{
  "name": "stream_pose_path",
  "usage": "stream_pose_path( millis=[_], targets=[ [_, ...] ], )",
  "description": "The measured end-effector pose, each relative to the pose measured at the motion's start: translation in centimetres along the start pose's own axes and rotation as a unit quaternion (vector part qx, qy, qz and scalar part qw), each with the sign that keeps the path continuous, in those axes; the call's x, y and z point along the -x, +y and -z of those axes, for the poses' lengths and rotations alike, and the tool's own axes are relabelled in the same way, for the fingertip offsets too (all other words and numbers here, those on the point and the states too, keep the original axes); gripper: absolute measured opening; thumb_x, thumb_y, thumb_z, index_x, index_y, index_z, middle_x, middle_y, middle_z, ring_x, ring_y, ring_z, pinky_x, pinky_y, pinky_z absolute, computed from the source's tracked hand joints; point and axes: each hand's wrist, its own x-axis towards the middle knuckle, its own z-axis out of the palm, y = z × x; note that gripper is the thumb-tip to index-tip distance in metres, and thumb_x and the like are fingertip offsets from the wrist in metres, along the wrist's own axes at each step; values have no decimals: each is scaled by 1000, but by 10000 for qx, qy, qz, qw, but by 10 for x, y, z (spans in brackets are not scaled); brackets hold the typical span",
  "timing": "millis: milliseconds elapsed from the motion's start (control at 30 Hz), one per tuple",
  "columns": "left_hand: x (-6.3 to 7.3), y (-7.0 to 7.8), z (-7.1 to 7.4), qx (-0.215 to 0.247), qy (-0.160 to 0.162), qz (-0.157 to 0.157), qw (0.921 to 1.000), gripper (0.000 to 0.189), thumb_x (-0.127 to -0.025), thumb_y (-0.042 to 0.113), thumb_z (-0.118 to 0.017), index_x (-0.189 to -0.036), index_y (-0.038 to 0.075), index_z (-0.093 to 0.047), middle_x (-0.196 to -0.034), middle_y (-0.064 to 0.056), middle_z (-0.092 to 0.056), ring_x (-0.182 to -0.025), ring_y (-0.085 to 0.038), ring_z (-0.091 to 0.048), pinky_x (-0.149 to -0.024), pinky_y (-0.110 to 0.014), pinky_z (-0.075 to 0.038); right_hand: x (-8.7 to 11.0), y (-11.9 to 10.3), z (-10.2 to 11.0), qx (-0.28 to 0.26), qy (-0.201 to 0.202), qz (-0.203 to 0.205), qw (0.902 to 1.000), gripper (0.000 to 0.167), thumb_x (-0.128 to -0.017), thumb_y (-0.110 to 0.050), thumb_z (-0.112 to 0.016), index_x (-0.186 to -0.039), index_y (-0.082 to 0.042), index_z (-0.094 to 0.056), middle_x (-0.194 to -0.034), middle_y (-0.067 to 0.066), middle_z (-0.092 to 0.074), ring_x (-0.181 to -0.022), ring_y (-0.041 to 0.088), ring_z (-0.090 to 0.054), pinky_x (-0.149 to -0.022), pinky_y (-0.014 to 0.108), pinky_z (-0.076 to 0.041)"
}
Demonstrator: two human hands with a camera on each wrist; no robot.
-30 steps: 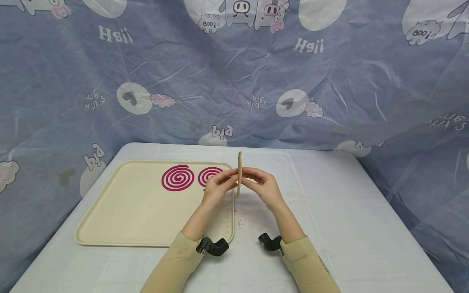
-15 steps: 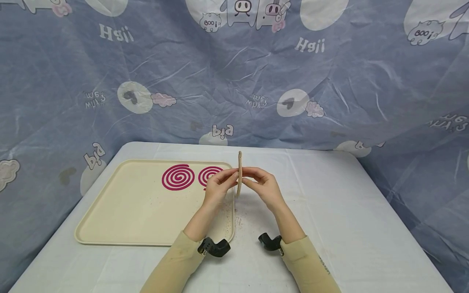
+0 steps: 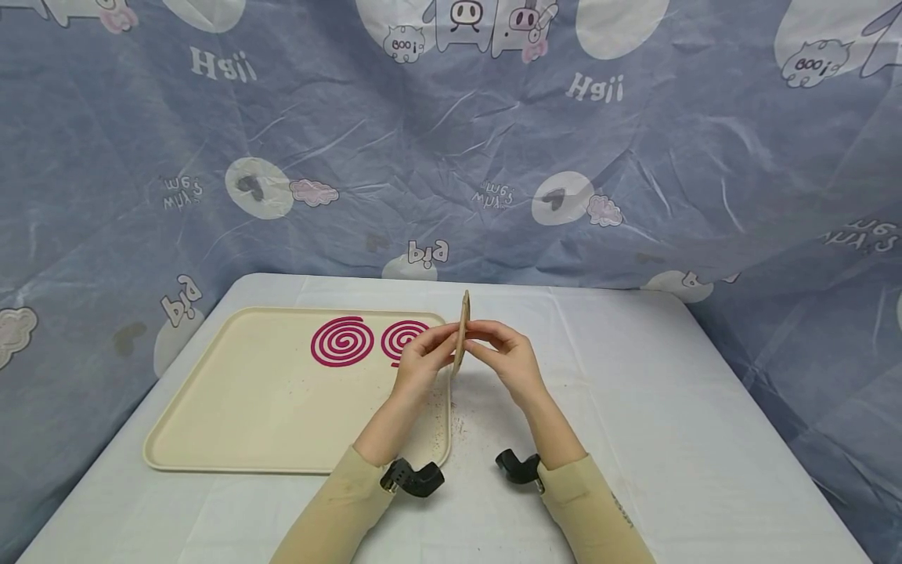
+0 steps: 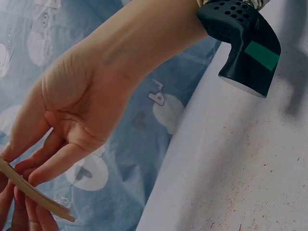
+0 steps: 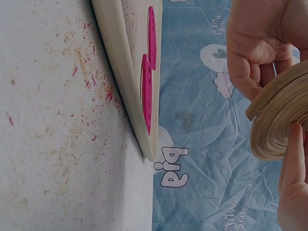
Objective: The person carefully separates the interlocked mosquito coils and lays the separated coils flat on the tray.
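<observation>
A tan mosquito coil [image 3: 461, 337] stands nearly edge-on above the table, between both hands. My left hand [image 3: 419, 366] holds its left side, and my right hand [image 3: 516, 366] grips it from the right with thumb and fingers. The right wrist view shows the flat, spiral face of the coil [image 5: 269, 132], with a fingertip against its middle. In the left wrist view, its thin edge [image 4: 38, 194] shows between the fingers. Two magenta spirals lie on the cream tray [image 3: 296, 439]: the left spiral [image 3: 342, 342] is whole, the right spiral [image 3: 400, 335] partly covered by my left hand.
Reddish crumbs [image 3: 458, 419] are scattered at the tray's right edge and on the white tabletop [image 3: 634, 407]. A blue printed curtain [image 3: 451, 141] hangs behind the table. A black camera mount [image 3: 416, 478] sits at the left wrist, another black mount [image 3: 517, 468] at the right.
The tan coil has tilted slightly, its top edge moving right and its lower edge left. Both hands keep nearly the same place and hold on it.
</observation>
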Motion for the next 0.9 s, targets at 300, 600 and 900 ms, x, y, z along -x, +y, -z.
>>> stream_pose_path(
  millis=[300, 600, 900],
  targets=[
    [-2, 2, 1, 81, -83, 385, 9992, 28, -90, 5, -62, -115, -7, -59, -97, -2, -64, -88, -11, -61, -79, -30, -54, 0, -1, 2, 35, -110, -64, 9999, 34, -83, -5, -70, -114, 5, -62, -108, 1, -65, -109, 20, -57, -90, 32, -49],
    [-1, 4, 3, 163, -216, 539, 9982, 23, -89, 3, -62, -110, -6, -60, -94, -1, -63, -86, -13, -62, -79, -31, -54, 1, 1, 6, 99, -262, 28, 9996, 33, -83, -3, -70, -113, 7, -61, -105, -1, -65, -106, 19, -58, -96, 38, -45],
    [-2, 4, 8, 141, -508, 470, 9975, 24, -88, 2, -62, -111, -6, -59, -97, -5, -61, -89, -14, -62, -85, -34, -52, 1, 0, 8, -50, -432, 251, 9987, 28, -83, 2, -68, -110, -2, -64, -108, 0, -64, -107, 18, -57, -92, 33, -48]
  ],
)
